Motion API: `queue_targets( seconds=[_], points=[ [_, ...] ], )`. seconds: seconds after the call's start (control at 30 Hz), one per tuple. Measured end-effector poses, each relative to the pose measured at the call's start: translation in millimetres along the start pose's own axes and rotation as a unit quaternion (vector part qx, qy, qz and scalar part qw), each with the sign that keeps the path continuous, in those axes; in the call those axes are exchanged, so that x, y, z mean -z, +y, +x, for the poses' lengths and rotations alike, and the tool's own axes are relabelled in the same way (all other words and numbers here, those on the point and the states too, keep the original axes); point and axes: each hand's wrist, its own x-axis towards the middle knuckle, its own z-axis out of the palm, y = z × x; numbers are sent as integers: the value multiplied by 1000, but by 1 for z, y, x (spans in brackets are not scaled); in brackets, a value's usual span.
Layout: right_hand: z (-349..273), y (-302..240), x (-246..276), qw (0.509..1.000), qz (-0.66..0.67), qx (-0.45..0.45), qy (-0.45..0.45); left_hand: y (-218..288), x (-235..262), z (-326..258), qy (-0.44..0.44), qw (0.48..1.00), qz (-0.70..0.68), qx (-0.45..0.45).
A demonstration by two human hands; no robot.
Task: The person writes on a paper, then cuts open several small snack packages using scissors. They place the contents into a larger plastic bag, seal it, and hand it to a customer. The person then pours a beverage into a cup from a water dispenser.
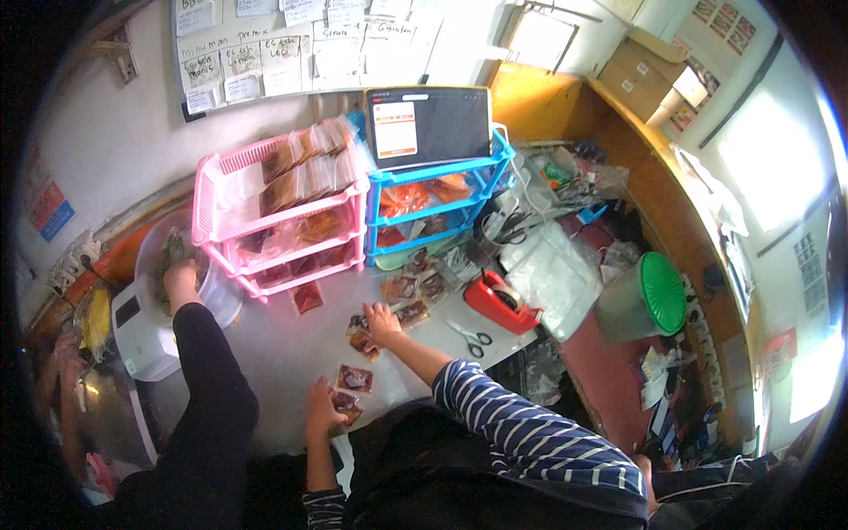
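My left hand [321,409], in a striped cuff, is closed on a small clear sachet [345,405] of dark brown sauce near the table's front edge. Just beyond it another brown sachet [356,379] lies flat on the table. Farther off, my right hand [383,326] reaches over a group of sachets, its fingers closed at a brown sachet [360,341]; part of that sachet is hidden under the hand. More sachets [399,288] lie just past my right fingers. A lone reddish sachet [307,298] rests by the pink rack.
A co-worker's hand [181,281] reaches into a clear tub [228,296] beside a white scale [141,340]. Pink [212,231] and blue [442,175] tiered racks hold packets; a screen [428,128] tops the blue one. Right lie scissors [475,343], a red tape dispenser [495,302] and a green-lidded bucket [623,305].
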Motion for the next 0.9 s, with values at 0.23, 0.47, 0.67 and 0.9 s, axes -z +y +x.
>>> queue_targets(
  seconds=[0.23, 0.47, 0.67, 0.9],
  points=[
    [-4, 6, -16, 998, 67, -13, -6, 22, 28, 3, -125, 991, -1, 54],
    [-56, 24, -6, 986, 161, -49, 13, 17, 21, 10, -198, 977, -70, 40],
    [-82, 39, -21, 976, 211, -48, 23, 14, -14, 45, -54, 997, 39, 44],
    [-100, 52, -21, 942, 332, -25, -48, 42, 3, 80, -84, 988, 12, 132]
  ],
)
